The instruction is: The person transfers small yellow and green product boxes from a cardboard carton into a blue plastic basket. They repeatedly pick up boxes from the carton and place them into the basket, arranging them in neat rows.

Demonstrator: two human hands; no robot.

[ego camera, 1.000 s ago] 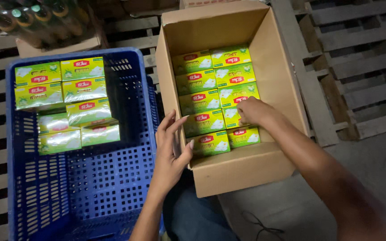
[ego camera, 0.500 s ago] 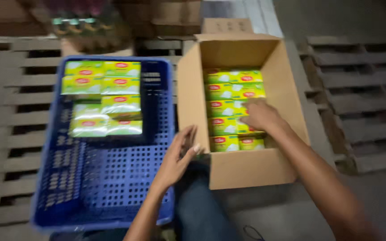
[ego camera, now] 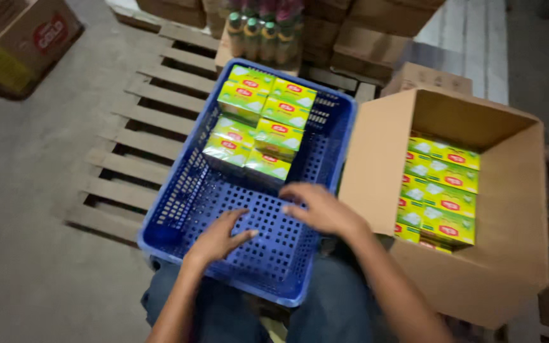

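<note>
Both of our hands have left the open brown cardboard carton (ego camera: 376, 165) and now hover over the blue perforated plastic crate (ego camera: 179, 209). Our left hand (ego camera: 218, 236) rests flat on the crate's bare floor, fingers spread and holding nothing. Our right hand (ego camera: 321, 209) hangs just above the same floor, fingers loosely apart and empty. Yellow-green shrink-wrapped small boxes (ego camera: 258, 124) sit stacked at the crate's far end, near our right hand's fingertips. More of the same yellow-green boxes (ego camera: 441, 190) remain inside the carton, just beside the crate on its right. Wooden pallet slats (ego camera: 122, 146) lie beneath.
</note>
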